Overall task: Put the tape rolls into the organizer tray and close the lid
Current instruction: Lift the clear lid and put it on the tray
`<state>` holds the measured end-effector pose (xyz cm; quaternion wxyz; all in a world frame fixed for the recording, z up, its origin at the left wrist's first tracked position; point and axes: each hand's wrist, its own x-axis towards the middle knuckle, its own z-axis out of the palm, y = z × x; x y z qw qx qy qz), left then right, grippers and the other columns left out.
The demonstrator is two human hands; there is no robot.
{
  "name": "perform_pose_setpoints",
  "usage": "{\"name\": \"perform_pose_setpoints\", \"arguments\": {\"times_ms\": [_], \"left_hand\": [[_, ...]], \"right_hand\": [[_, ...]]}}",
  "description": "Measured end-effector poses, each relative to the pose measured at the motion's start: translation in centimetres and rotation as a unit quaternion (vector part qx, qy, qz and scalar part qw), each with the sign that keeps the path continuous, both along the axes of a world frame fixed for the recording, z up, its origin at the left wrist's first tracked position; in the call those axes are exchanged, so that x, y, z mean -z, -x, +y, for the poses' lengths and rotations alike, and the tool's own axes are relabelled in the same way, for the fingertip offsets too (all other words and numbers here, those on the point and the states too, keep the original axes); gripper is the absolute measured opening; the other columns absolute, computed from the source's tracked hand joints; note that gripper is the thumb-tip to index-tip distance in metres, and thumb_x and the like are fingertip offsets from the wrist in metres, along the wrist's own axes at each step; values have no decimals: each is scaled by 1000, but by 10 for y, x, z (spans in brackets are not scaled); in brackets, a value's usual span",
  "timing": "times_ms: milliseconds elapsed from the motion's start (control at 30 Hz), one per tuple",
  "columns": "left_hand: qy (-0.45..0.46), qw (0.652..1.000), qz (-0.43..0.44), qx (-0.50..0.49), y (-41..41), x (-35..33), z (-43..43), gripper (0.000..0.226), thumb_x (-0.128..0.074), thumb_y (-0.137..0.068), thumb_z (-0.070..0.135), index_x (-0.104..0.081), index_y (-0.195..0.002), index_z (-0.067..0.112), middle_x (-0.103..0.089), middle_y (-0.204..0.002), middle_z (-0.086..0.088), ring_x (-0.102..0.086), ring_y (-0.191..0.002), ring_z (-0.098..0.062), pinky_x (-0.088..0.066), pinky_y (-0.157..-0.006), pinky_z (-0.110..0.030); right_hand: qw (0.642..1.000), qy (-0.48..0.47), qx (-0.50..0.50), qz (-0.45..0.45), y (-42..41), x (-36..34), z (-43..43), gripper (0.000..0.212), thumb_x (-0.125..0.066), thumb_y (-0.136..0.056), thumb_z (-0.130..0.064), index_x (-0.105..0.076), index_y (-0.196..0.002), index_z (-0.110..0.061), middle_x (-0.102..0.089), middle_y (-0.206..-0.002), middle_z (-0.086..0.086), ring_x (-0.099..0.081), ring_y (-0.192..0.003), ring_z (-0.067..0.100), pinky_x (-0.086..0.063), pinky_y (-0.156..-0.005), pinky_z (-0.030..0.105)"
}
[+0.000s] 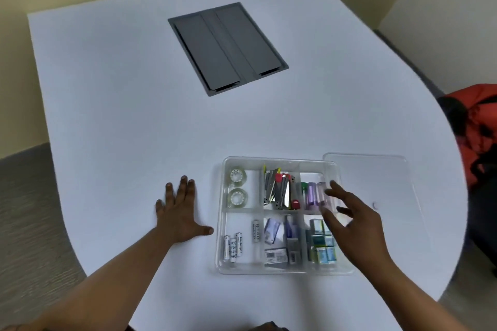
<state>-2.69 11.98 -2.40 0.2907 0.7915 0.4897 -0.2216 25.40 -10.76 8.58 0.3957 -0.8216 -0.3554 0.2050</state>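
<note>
— Around the tray, what was to be seen?

— Well, a white table (134, 88) was seen, with a grey cable hatch (228, 48) set into it far from the hands. An orange and black bag (476, 129) was placed off the table's right edge. The clear organizer tray (279, 162) was set near the table's front edge, and its clear lid (376, 183) was laid flat on the table just to its right, with one edge overlapping the tray's right rim.

— And what was kept in the tray?

— Batteries (233, 247) were held in the near left compartment, staplers and similar tools (278, 191) in the far middle one, small tubes (312, 196) in the far right, and small boxes (321, 247) in the near right. Items in the near middle compartment were too blurred to be named.

— Where were the tape rolls found?

— Both tape rolls (237, 187) were lain flat in the far left compartment, one behind the other.

— And the hands?

— The left hand (178, 212) was pressed flat on the table, fingers spread, just left of the tray; nothing was held. The right hand (352, 223) was raised over the tray's right side, fingers spread wide and blurred, nothing gripped. The rolls were well apart from it, across the tray, and nearer to the left hand. The lid was not touched by either hand.
</note>
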Motion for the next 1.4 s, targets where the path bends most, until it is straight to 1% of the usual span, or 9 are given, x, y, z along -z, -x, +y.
{"name": "perform_pose_setpoints", "arguments": {"times_ms": [133, 233, 367, 467, 667, 867, 1067, 1233, 1400], "left_hand": [[-90, 981, -147, -93, -2, -15, -18, 105, -63, -79, 59, 2, -151, 19, -7, -162, -1, -20, -146, -29, -31, -109, -53], [-182, 949, -241, -93, -10, -34, -42, 85, -53, -89, 50, -10, -152, 12, -27, -157, -11, -40, -137, -33, -41, -102, -51], [-191, 939, -288, -1, -36, -66, -75, 83, -39, -87, 60, -18, -150, 10, -34, -153, -13, -37, -138, -28, -35, -110, -45], [-157, 935, -310, 66, -59, -81, -99, 81, -43, -88, 60, -15, -151, 18, -28, -157, -5, -28, -143, -21, -30, -115, -41], [-143, 928, -300, 169, -98, -88, -132, 82, -53, -89, 52, -6, -151, 28, -13, -157, 13, -10, -146, -8, -17, -118, -33], [-172, 912, -269, 257, -131, -96, -151, 77, -48, -91, 52, -6, -151, 29, -13, -161, 9, -4, -146, -5, -2, -115, -23], [-165, 910, -282, 254, -150, -107, -166, 78, -47, -91, 53, -5, -152, 29, -9, -160, 12, -3, -146, -4, -9, -119, -27], [-173, 910, -295, 235, -160, -117, -167, 79, -48, -90, 54, -3, -152, 31, -6, -158, 16, -4, -145, -1, -14, -118, -23], [-180, 908, -328, 187, -171, -130, -161, 78, -53, -90, 50, -10, -151, 29, -9, -157, 16, -1, -143, 4, -15, -116, -23]], "right_hand": [[993, 56, 105, -12, -26, 20, -51, 42, -71, -84, -8, -62, -119, -28, -46, -139, -16, -53, -127, 22, -45, -103, 40], [986, 101, 128, -32, -43, 39, -85, 48, -73, -83, -12, -58, -125, -29, -42, -145, -12, -52, -128, 26, -46, -98, 37], [974, 218, 48, -35, -46, 71, -114, 88, -83, -71, -30, -36, -145, -23, -21, -158, -6, -21, -146, 22, -33, -111, 42], [945, 312, -47, -89, -43, 86, -121, 125, -78, -55, -66, -14, -152, -21, -8, -162, 2, -4, -149, 27, -23, -116, 45], [926, 318, -135, -151, -40, 108, -124, 124, -56, -59, -82, 15, -149, -34, 17, -159, -3, 19, -146, 22, -5, -119, 44], [918, 308, -153, -198, -47, 105, -126, 88, -56, -82, -64, -14, -152, -31, -7, -163, -4, -4, -149, 22, -22, -117, 37], [899, 321, -174, -241, -49, 91, -132, 57, -36, -101, -27, -13, -153, -22, -9, -163, 4, -7, -149, 28, -46, -99, 37], [958, 143, 20, -246, -77, 41, -137, 64, -49, -84, 11, -44, -142, -13, -43, -149, 9, -45, -134, 29, -49, -96, 41], [945, -77, 225, -224, -139, -33, -130, 35, -46, -93, -2, -61, -123, -11, -69, -117, 12, -68, -100, 31, -52, -89, 35]]}}
